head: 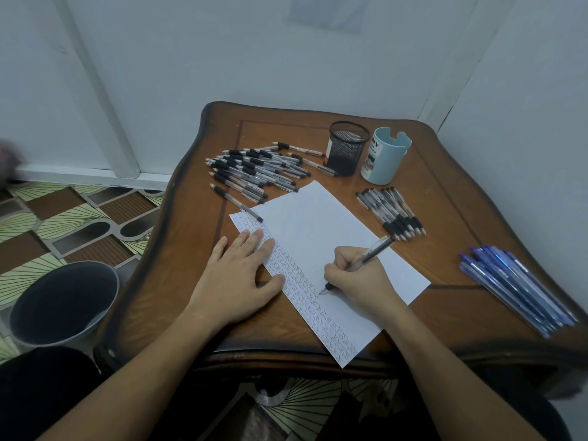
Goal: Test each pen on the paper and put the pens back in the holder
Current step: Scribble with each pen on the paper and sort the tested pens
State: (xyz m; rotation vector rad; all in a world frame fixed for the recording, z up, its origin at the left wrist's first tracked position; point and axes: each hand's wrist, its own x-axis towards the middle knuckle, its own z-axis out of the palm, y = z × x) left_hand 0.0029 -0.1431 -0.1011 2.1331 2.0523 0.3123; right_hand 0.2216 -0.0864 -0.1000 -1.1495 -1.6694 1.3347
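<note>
right hand (pixel 356 278) grips pen (pixel 369 254), tip on paper (pixel 318 230) | left hand (pixel 237 275) flat, fingers straight, pressing paper edge (mesh holder (pixel 346 148) empty-looking)

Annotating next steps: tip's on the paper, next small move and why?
Likely finish the mark and lift the pen: the right hand grips it, tip on the paper beside rows of marks; the left hand presses the paper flat.
</note>
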